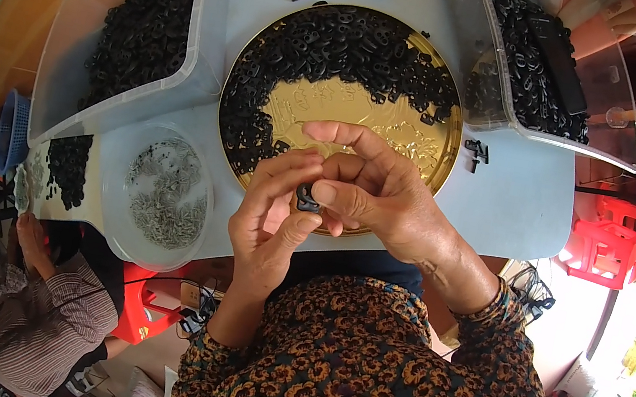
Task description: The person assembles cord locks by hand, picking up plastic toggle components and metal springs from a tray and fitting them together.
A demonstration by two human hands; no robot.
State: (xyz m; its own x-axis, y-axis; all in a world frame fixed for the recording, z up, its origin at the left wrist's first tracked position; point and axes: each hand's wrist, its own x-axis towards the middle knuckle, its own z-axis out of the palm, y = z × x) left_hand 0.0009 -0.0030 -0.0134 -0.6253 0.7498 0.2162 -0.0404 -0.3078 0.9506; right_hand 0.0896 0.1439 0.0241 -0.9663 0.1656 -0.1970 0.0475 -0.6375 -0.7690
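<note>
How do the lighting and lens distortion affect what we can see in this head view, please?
Head view: fisheye bends the table edges toward a black rim; daylight overexposes the lower right; the gold tray reflects softly; both hands, left hand and right hand, and the small black part stay sharp.

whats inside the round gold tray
The round gold tray holds a thick arc of small black plastic pieces along its far and left sides, leaving embossed gold bare in the middle. Both hands cover its near edge, so anything there is hidden.

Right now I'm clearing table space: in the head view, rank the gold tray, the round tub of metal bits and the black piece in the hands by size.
1. gold tray
2. round tub
3. black piece
</note>
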